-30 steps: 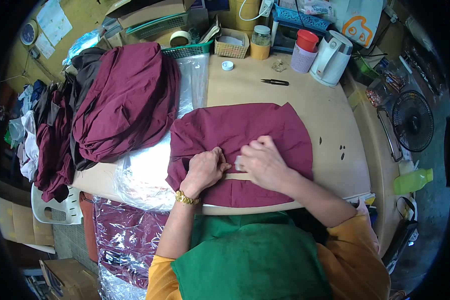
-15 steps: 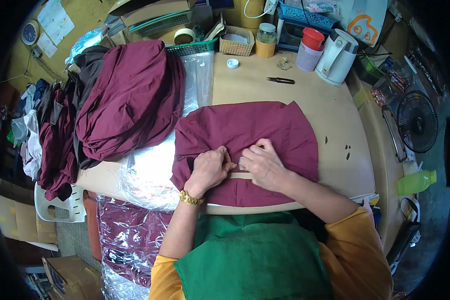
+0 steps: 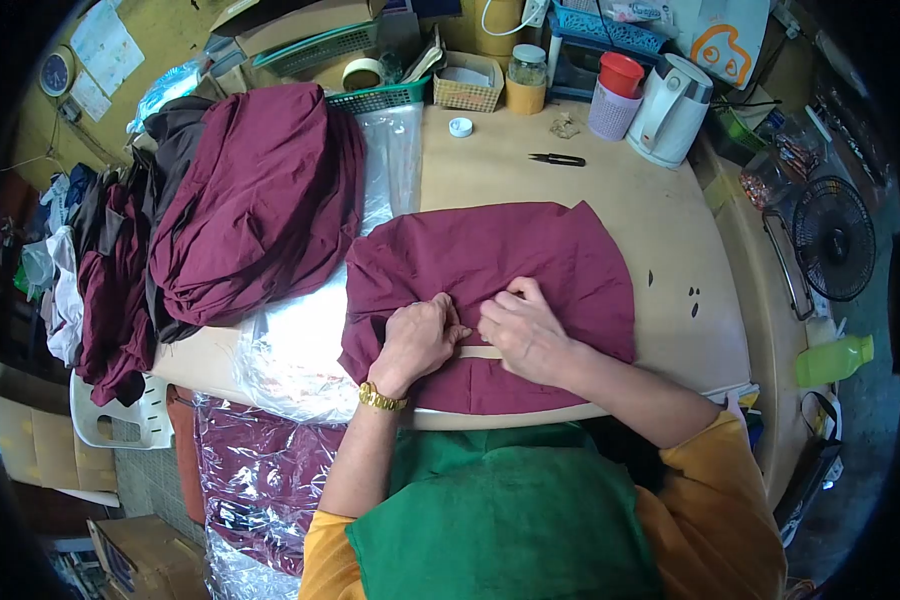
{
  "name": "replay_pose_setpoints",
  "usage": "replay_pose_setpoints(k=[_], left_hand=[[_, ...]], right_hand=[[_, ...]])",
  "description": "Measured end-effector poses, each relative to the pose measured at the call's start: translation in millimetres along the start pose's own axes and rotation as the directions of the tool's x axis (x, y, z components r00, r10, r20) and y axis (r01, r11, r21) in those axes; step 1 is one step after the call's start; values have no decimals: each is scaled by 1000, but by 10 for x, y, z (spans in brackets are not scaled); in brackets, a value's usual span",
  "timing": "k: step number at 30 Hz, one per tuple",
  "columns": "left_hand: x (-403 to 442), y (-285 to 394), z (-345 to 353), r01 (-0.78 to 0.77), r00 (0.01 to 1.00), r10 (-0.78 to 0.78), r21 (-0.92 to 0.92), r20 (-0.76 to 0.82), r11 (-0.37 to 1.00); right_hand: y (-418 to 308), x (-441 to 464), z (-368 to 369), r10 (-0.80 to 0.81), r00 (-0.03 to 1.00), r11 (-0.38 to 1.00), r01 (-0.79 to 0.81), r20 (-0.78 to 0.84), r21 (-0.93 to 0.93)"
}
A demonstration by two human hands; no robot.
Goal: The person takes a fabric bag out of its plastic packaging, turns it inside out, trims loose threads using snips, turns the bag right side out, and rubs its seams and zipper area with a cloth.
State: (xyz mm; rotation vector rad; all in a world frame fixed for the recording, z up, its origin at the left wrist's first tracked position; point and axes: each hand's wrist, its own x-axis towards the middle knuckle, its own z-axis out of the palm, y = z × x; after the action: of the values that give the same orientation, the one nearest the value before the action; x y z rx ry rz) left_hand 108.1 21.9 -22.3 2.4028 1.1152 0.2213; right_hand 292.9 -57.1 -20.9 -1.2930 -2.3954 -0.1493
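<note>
A maroon cloth piece (image 3: 510,240) lies on the table near its front edge, with a gap at its lower middle where a beige strip shows. My left hand (image 3: 425,335), with a gold watch at the wrist, rests on the cloth left of the gap, fingers closed on the fabric. Just right of it my right hand (image 3: 522,330) is closed over the cloth, fingers curled; what its fingertips hold is too small to tell. Black thread snips (image 3: 557,159) lie farther back on the table.
A large maroon cloth pile (image 3: 260,200) stands at the left on clear plastic (image 3: 290,350). Along the back are baskets (image 3: 467,83), a jar (image 3: 526,80), a red cup (image 3: 621,74) and a white kettle (image 3: 670,110). A black fan (image 3: 833,238) is at the right.
A small white thing seen at my right fingertips a second ago no longer shows. The view has shifted slightly; both hands remain over the same part of the cloth.
</note>
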Motion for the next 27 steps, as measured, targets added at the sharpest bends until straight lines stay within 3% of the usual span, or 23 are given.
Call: replay_pose_setpoints(k=[27], left_hand=[[-13,-67,50,-23,999,21,-51,-46,998]], right_hand=[[6,-14,64,54,997,996,-50,-50,72]])
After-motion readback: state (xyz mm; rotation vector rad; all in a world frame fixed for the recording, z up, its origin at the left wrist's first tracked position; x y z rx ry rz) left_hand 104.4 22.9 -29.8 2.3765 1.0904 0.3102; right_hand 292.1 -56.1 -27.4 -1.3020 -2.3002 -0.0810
